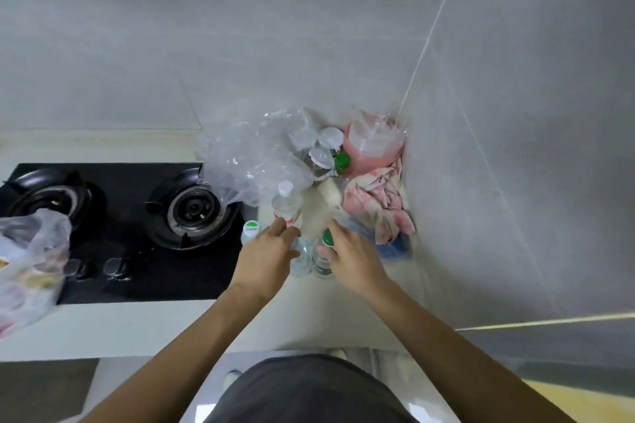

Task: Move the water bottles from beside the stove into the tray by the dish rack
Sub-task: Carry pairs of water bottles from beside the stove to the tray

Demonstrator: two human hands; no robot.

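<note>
We were near the start of the job, as far as we could judge: the bottles were all beside the stove (113,227), and neither the tray nor the dish rack was in view. Our right hand (354,259) had its fingers (338,233) clenched round a green-capped bottle (326,251), just under the cap. Our left hand (266,257) reached over a clear bottle (300,256) standing right beside the first; its fingers were curled, but we could not tell whether they gripped that bottle or only touched it. A white-capped bottle (287,204) stood just beyond the left hand, and another with a printed green and white cap (251,228) sat at the stove's edge. A further green cap (342,160) showed farther back among the clutter. So nothing seemed carried off yet, and at least four or five bottles were left to move.

The counter (309,306) was pale and narrow, squeezed between the black two-burner stove and a grey tiled wall (515,148). The corner was crowded: crumpled clear plastic (254,154), a pink container (372,148), a pink cloth (381,206) against the wall. A plastic bag (27,261) lay over the stove's left side. The whole frame was somewhat blurred.
</note>
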